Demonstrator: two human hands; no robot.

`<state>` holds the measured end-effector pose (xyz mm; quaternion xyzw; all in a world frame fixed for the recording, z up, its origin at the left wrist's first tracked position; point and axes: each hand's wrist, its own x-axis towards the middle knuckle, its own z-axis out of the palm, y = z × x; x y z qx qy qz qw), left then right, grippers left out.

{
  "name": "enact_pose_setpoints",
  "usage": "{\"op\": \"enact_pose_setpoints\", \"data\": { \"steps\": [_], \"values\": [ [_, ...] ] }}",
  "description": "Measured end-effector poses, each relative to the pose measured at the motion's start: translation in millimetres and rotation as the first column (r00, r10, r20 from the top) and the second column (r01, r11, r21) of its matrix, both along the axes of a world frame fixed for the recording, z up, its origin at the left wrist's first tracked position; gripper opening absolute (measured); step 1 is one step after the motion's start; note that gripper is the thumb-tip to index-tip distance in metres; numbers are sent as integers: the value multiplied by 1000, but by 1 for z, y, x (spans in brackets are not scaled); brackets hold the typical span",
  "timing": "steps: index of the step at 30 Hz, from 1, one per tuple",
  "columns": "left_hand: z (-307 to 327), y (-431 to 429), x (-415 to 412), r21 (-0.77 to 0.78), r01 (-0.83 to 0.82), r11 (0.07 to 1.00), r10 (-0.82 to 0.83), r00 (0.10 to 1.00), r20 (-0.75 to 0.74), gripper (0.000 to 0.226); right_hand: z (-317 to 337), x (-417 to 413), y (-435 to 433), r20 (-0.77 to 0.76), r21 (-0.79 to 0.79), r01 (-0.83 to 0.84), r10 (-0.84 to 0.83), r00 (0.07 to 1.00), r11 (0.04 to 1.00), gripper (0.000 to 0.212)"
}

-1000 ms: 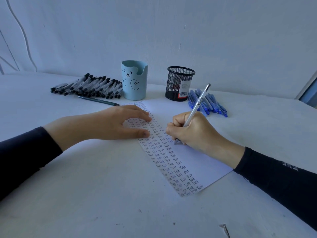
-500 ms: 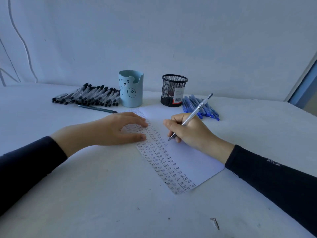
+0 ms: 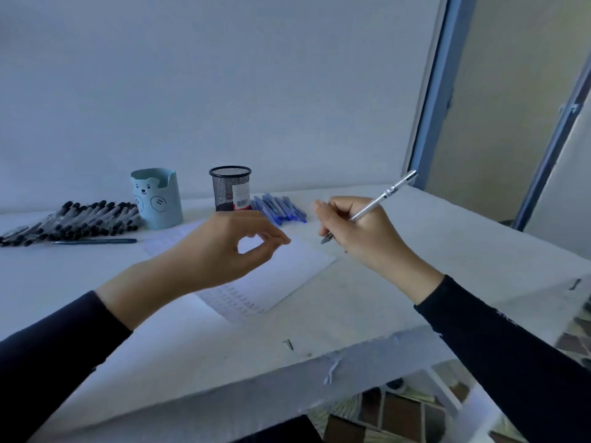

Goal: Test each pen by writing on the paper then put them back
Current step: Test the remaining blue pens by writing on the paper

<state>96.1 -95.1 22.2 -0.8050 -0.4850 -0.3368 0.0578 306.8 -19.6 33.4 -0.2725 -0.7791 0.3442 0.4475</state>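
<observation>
1. Moved since the earlier frames: left hand (image 3: pixel 224 247) has lifted off the paper (image 3: pixel 289 266), where it lay flat; right hand (image 3: pixel 359 231) has raised the silver pen (image 3: pixel 383 196) off the sheet and carried it right.
2. Left hand: hovers above the sheet's middle, fingers curled, thumb tip meeting the forefinger tip in a ring, nothing held. Dark sleeve (image 3: pixel 48 362) on the forearm.
3. Right hand: grips the silver pen in a writing hold, in the air by the sheet's right corner. The pen's tip points down and left, clear of the paper; its clip end slants up and right. Dark sleeve (image 3: pixel 511 346) on the forearm.
4. Paper: flat on the desk (image 3: pixel 415 251), partly hidden by the left hand. Rows of small writing (image 3: pixel 236 298) show along its near edge.
5. Blue bear cup (image 3: pixel 156 199): upright, behind the sheet's left end.
6. Black mesh cup (image 3: pixel 230 188): upright, right of the bear cup, with a barcode label on its side.
7. Blue pens (image 3: pixel 278 211): a loose pile lying just right of the mesh cup.
8. Black-capped pens (image 3: pixel 73 219): a row lying left of the bear cup.
9. Single dark pen (image 3: pixel 96 241): lying alone in front of that row.
10. Small dark mark (image 3: pixel 288 344): on the desk's near part; what it is cannot be told.
11. Blue window frame (image 3: pixel 438 91): beyond the desk's right end.
12. Tiled floor (image 3: pixel 399 410): below the desk's edge.
</observation>
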Motion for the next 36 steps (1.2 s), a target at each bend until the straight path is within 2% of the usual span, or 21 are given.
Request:
{"op": "enact_pose_setpoints", "data": {
  "steps": [7,12,16,22,25,28,31,33,36],
  "values": [
    [-11,4,136,-4,234,972,-233,970,75,19,-23,123,-32,-65,-19,290,-291,955,957,44],
    [-34,0,220,-29,398,917,-389,907,160,15,-54,199,-55,-148,-103,473,-483,863,875,42],
    [-74,6,268,-126,503,855,-470,854,223,16,-97,239,-75,-155,-219,567,-602,783,794,39],
    [-154,27,309,-334,487,807,-399,866,300,13,-183,276,-86,-94,-416,632,-722,686,654,42],
    [-201,40,321,-477,448,756,-360,894,268,15,-221,282,-83,-65,-472,655,-764,642,591,42],
    [-240,55,332,-555,412,723,-333,911,242,16,-257,285,-77,-27,-506,682,-800,599,528,39],
    [-278,71,339,-633,369,680,-306,928,212,16,-305,284,-73,52,-584,675,-809,585,451,24],
    [-303,81,341,-678,341,651,-304,936,179,14,-340,277,-75,45,-672,621,-814,578,404,11],
    [-341,96,341,-726,295,622,-307,944,120,16,-392,261,-83,125,-733,607,-816,564,307,21]
  ]
}}
